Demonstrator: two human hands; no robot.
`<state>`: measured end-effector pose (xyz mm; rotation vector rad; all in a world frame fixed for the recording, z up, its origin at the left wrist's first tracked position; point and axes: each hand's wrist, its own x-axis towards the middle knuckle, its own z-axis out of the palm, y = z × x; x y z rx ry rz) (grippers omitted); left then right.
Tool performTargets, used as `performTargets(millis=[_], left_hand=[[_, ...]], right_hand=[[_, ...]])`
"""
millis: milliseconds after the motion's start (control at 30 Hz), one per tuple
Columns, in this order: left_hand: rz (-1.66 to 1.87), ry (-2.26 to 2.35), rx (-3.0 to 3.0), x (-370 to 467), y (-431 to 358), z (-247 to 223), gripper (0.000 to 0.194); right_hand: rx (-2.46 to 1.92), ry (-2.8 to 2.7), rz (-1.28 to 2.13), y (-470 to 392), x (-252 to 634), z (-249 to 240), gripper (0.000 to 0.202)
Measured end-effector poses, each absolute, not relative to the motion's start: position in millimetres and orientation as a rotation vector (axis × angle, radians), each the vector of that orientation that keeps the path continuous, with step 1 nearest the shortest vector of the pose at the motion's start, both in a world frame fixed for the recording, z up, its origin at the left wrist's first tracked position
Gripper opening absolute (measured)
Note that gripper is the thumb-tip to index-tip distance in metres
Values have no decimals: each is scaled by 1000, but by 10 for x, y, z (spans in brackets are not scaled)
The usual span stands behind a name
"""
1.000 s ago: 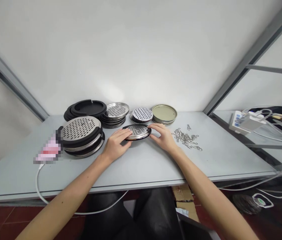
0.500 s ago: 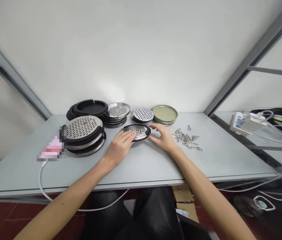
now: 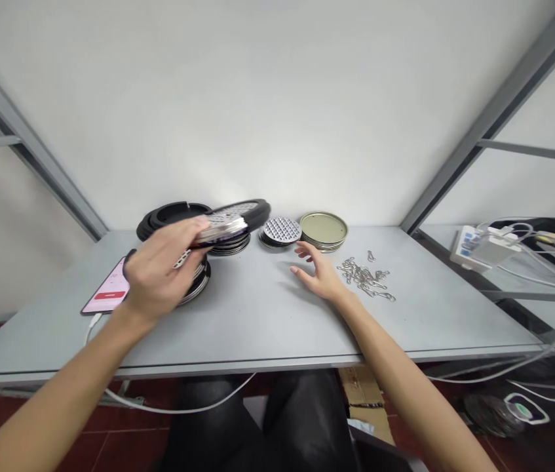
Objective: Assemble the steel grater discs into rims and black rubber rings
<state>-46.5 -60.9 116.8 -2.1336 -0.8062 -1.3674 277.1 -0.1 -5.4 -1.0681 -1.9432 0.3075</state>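
Observation:
My left hand [image 3: 159, 269] grips the near edge of a round grater [image 3: 256, 215] with a black rim and a perforated metal face. It is raised and tilted, blurred by motion, and hides part of what lies behind it. Under this hand stands a stack of similar black-rimmed graters [image 3: 201, 282], largely covered. My right hand [image 3: 321, 272] rests at the middle of the table, fingers apart and holding nothing. Close to its fingertips is a low stack of small grater discs [image 3: 282, 229]. To its right lies a loose pile of small metal clips [image 3: 363, 276].
Black round rims [image 3: 172, 213] are stacked at the back left, metal discs [image 3: 230, 248] beside them. Olive-coloured round lids [image 3: 324, 228] stand against the wall. A phone [image 3: 109, 292] on a white cable lies at left; a power strip [image 3: 483, 246] sits beyond the right frame post.
My left hand has lifted the round grater off the table and carried it left, over the left stack. The right hand has come away from the grater and stays in nearly the same place.

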Motion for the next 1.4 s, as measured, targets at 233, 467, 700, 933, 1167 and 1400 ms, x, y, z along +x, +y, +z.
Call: performTargets(millis=[233, 467, 700, 933, 1167, 1400], left_hand=[[-1075, -728, -2056, -1515, -505, 1136, 55], [-1017, -915, -2110, -1772, -555, 820, 55], [-1009, -975, -2257, -1768, -536, 734, 63], [-1028, -991, -2277, -1700, -585, 813, 53], [-1120, -863, -2211, -1454, -636, 873, 47], [-974, -783, -2514, -513, -742, 858, 28]], right_hand=[[-1024, -1949, 250, -24, 2756, -38, 36], [-1026, -1953, 199, -62, 2718, 12, 19], [-1013, -1948, 194, -67, 2697, 23, 15], [-1016, -1944, 191, -59, 2705, 22, 13], [-1023, -1932, 193, -39, 2708, -2, 13], [-1089, -1958, 230, -18, 2717, -30, 16]])
